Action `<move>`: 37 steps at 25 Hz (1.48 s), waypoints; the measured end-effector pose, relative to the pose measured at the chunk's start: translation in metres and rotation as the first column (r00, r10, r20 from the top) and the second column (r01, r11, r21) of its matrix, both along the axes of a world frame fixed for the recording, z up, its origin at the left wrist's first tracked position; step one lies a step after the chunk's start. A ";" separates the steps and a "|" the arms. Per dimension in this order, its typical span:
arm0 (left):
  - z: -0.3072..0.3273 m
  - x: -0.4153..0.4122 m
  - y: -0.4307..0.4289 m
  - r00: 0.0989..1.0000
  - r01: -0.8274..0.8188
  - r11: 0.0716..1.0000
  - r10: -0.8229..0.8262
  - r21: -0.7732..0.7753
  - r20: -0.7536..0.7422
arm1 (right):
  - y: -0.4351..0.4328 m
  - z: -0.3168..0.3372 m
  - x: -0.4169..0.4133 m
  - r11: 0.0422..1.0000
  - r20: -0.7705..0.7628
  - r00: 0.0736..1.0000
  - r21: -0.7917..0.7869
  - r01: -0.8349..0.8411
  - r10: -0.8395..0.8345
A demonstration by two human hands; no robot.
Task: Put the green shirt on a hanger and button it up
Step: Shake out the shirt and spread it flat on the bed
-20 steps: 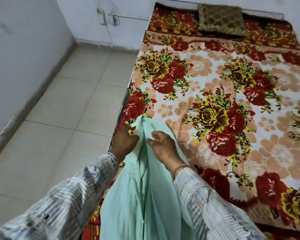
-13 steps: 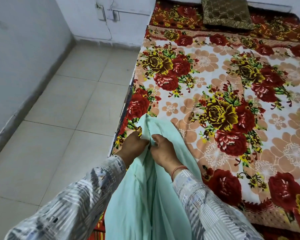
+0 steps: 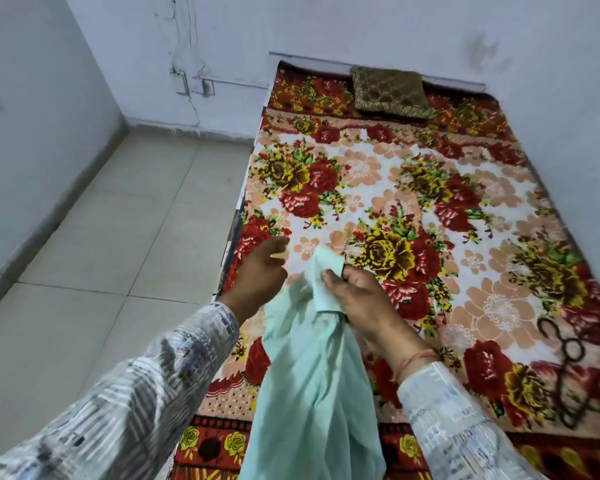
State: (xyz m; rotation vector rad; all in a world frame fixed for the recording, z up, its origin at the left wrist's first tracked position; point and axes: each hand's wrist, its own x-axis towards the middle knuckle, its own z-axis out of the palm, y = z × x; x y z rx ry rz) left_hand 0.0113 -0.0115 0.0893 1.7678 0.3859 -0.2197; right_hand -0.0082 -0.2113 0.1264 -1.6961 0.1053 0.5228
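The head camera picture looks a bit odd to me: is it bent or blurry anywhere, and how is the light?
Head view: wide-angle bending, so the walls lean and the bed fans out; light is soft and even, with no glare or hard shadows; the left hand and the green shirt near it are motion-smeared; the right hand is sharper; the dark hanger at the right edge is soft.

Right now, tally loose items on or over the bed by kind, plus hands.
Green shirt: 1, held by the right hand
Hanger: 1, dark, lying at the bed's right edge
Cushion: 1, brown, at the far end
Hands: 2, left hand, right hand
Total: 5
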 end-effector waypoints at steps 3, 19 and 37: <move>0.044 -0.017 -0.022 0.927 0.366 0.909 -0.375 0.199 0.009 | -0.038 0.111 -0.019 0.973 -0.028 0.999 0.227 -0.037 0.044; 0.421 -0.162 -0.171 0.975 0.032 0.991 -0.003 -0.128 0.224 | -0.240 0.430 -0.164 0.726 0.678 0.723 -0.562 0.396 0.130; 0.615 -0.315 -0.200 0.635 -0.269 0.918 -0.059 0.292 0.770 | -0.308 0.580 -0.278 0.766 0.958 0.266 -0.249 0.593 0.105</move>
